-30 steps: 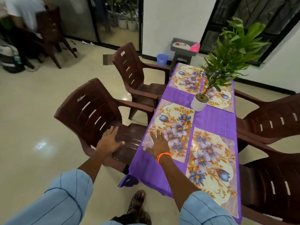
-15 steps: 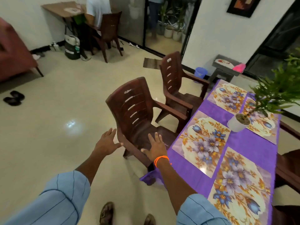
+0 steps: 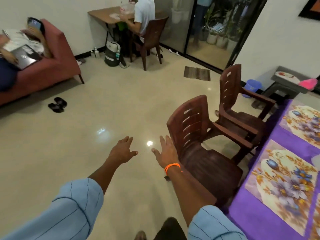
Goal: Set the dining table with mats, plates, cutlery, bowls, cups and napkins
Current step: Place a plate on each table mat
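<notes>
The dining table [image 3: 259, 222] with its purple cloth shows only at the right edge. A floral mat [image 3: 284, 184] lies on its near part and another floral mat [image 3: 303, 122] further back. My left hand [image 3: 122, 150] is held out over the floor with fingers spread, holding nothing. My right hand [image 3: 165, 152], with an orange band at the wrist, is also spread and empty, just left of the near brown chair's [image 3: 195, 144] backrest. I cannot tell whether it touches the chair. Both hands are away from the table.
A second brown chair [image 3: 237, 108] stands behind the first. At the back right a grey stool [image 3: 285, 84] carries a plate [image 3: 286, 76] and something pink, with a blue bucket [image 3: 252, 87] beside it. A red sofa [image 3: 48, 66], black sandals [image 3: 58, 104] and a seated person [image 3: 143, 16] lie to the left.
The view has swung left, away from the table toward the room. My right hand has come off the near mat and my left off the chair; both now hover open over the floor.
</notes>
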